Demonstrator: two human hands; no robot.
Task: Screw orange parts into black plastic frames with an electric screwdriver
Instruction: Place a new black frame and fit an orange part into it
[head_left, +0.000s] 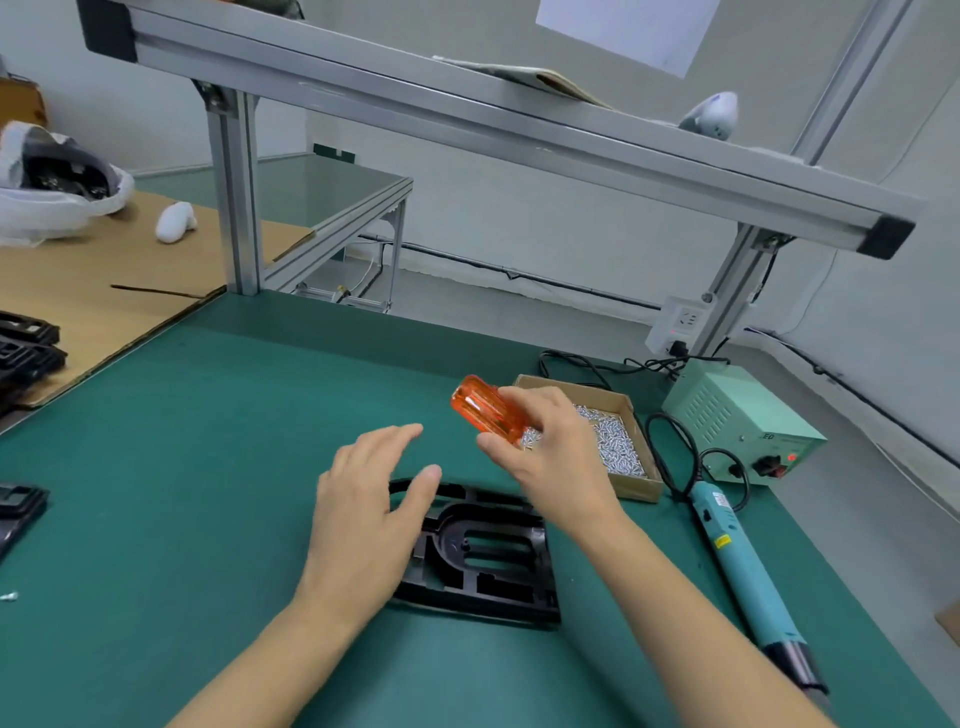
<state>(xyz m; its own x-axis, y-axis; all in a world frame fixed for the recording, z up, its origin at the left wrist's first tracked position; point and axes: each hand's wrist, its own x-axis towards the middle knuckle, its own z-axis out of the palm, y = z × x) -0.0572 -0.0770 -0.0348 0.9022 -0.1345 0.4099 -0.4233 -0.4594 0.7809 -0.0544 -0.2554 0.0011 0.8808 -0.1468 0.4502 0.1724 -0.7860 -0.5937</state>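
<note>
A black plastic frame (488, 561) lies flat on the green mat in front of me. My right hand (550, 457) holds a translucent orange part (483, 408) in its fingers, lifted above the frame's far edge. My left hand (369, 509) hovers over the frame's left side with its fingers relaxed and holds nothing. The teal electric screwdriver (743, 566) lies on the mat to the right, untouched, with its cable running to the power supply.
A cardboard box of silver screws (618, 441) sits behind my right hand. A pale green power supply (737, 421) stands at the right. More black frames (23, 348) are stacked at the left edge. An aluminium shelf beam (467, 124) crosses overhead.
</note>
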